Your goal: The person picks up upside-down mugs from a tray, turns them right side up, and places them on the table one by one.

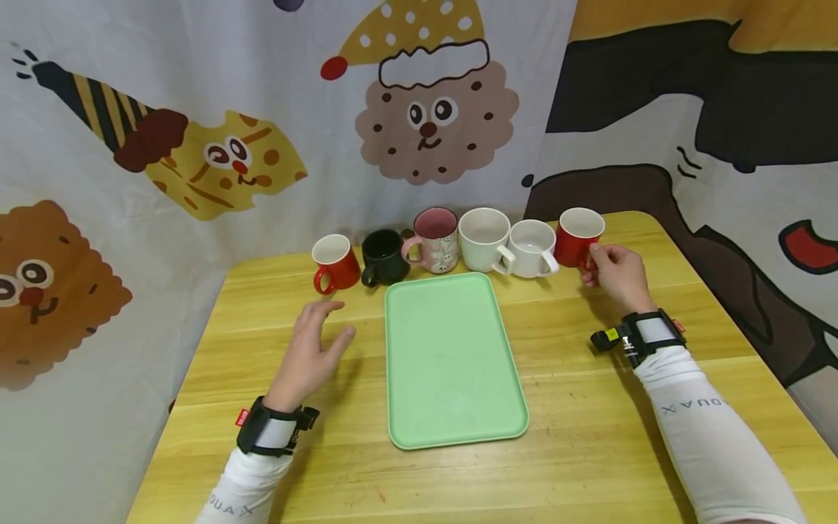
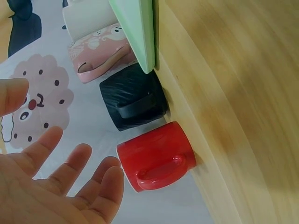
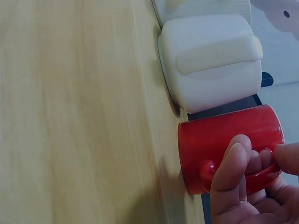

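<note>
At the right end of a row of mugs stands a red mug with a white inside. My right hand grips its handle; in the right wrist view, fingers curl through the handle with the thumb at its upper end. My left hand hovers over the table left of the tray, fingers spread and holding nothing. Closest to it is another red mug, at the row's left end, its handle turned toward me. A light green rectangular tray lies between the hands.
Between the red mugs stand a black mug, a pink patterned mug, a large white mug and a smaller white cup. They line the back of the wooden table, in front of a cartoon-print curtain.
</note>
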The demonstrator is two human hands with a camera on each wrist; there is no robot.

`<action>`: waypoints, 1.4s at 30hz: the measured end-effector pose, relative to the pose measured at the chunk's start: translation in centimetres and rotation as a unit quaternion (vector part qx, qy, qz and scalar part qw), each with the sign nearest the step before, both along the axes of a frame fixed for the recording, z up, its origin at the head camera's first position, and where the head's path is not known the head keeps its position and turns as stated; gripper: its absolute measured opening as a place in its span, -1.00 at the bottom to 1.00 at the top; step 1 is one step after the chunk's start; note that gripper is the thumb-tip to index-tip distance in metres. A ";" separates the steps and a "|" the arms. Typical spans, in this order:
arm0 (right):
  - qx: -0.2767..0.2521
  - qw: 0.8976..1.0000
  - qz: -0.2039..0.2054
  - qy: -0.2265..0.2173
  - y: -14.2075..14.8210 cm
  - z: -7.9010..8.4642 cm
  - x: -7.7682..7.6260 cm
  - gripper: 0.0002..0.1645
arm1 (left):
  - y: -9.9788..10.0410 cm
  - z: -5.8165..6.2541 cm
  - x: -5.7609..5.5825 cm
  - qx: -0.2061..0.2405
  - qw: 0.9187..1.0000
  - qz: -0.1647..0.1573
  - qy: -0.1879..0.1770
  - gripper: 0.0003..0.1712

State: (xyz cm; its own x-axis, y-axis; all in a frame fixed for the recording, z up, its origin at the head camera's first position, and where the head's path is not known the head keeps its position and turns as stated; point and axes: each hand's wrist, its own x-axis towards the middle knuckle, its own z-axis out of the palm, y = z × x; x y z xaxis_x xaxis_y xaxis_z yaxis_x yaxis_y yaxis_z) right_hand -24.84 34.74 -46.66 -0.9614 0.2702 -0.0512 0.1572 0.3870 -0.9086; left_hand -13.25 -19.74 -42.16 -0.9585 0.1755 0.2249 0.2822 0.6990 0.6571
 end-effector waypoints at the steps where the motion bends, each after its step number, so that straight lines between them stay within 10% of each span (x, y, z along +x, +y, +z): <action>1: 0.002 1.000 0.000 -0.002 0.0 0.0 0.0 -0.24 | 0.0 0.0 0.0 0.000 1.000 0.000 0.000 -0.37; 24: 0.063 0.998 0.013 0.015 -0.8 1.2 1.0 -0.08 | 0.0 0.3 0.2 0.002 1.000 -0.003 0.011 -0.38; 33: 0.096 0.988 -0.038 0.118 -3.6 4.1 3.9 -0.18 | 0.1 1.0 0.2 0.000 1.000 -0.005 0.026 -0.38; 42: 0.135 0.969 0.038 0.202 -7.0 7.3 6.3 -0.34 | 0.7 2.3 -0.4 -0.017 0.997 -0.010 0.080 -0.38</action>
